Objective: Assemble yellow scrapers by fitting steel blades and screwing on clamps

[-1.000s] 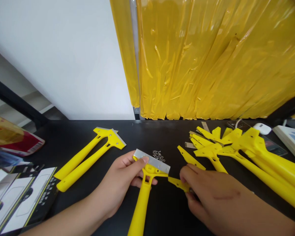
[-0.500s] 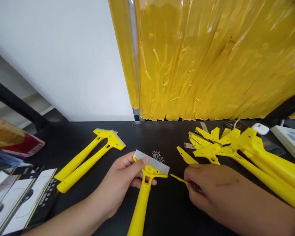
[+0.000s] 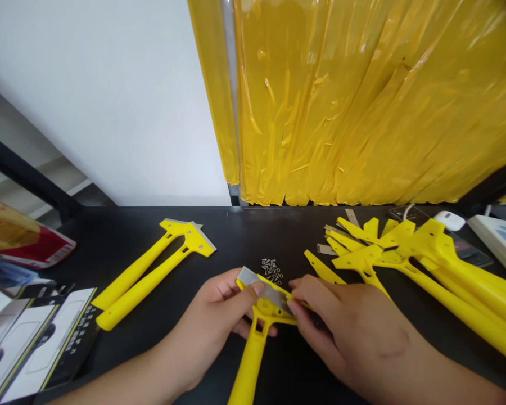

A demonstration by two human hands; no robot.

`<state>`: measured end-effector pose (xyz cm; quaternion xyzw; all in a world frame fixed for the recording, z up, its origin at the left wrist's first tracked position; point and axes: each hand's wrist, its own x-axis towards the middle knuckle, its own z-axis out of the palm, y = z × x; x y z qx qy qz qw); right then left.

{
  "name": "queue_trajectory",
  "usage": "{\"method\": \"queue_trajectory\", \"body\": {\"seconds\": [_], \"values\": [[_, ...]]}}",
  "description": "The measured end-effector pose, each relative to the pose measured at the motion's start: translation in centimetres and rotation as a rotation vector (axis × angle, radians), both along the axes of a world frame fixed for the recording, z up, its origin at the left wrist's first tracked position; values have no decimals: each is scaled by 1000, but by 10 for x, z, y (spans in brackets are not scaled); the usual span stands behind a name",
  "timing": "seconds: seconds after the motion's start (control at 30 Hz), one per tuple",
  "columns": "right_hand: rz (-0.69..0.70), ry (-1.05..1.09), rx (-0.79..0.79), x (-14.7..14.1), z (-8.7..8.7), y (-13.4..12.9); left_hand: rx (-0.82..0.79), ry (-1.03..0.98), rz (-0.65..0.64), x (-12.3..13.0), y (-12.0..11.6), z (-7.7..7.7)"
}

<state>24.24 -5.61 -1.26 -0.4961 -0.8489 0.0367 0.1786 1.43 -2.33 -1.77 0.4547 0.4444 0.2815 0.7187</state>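
Scraper head (image 3: pixel 266 308) of yellow plastic, at the front middle of the black tabletop (image 3: pixel 244 236), tilted, with a steel blade (image 3: pixel 261 287) lying across it and a yellow handle (image 3: pixel 251 365) running toward the body and out of view. Left hand (image 3: pixel 211 320) curled under the head, thumb pressed on the blade's left end. Right hand (image 3: pixel 354 337) pinching a narrow yellow strip (image 3: pixel 303 304) against the blade's right end between thumb and fingers, the exact contact hidden. Hands just apart, neither spread.

Probably light and stiff, the plastic with little give; blade likely slick and sharp along its long edge. Safest hold on the handle or neck, away from that edge.

Small pile of screws (image 3: pixel 272 270) just beyond the blade. Two assembled scrapers (image 3: pixel 143 287) well left, heap of yellow scraper parts (image 3: pixel 447 281) close to the right hand. Open black surface between the left hand and those scrapers; little room rightward.
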Motion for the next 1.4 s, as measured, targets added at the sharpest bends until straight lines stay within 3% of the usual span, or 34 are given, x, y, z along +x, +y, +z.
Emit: {"method": "queue_trajectory", "body": {"seconds": [0.13,0.3,0.43,0.63,0.87,1.13,1.4], "values": [[45,70,-123,-5,-4,-1,-15,-30,-30,3,-3,-1],[-51,281,-382,-1,-5,3,-22,-69,-58,5,-5,-1],[-103,358,-459,-2,-7,3,-23,-61,-74,4,-6,-2],[-89,443,-565,-6,2,5,-24,-70,-90,4,-5,-3],[-45,559,-680,-7,1,10,2,-57,-144,3,-9,-3],[55,482,-580,-6,5,6,33,-61,-177,3,-6,-5],[131,257,-226,-4,-12,-3,36,-71,-163,3,-6,-8]]}}
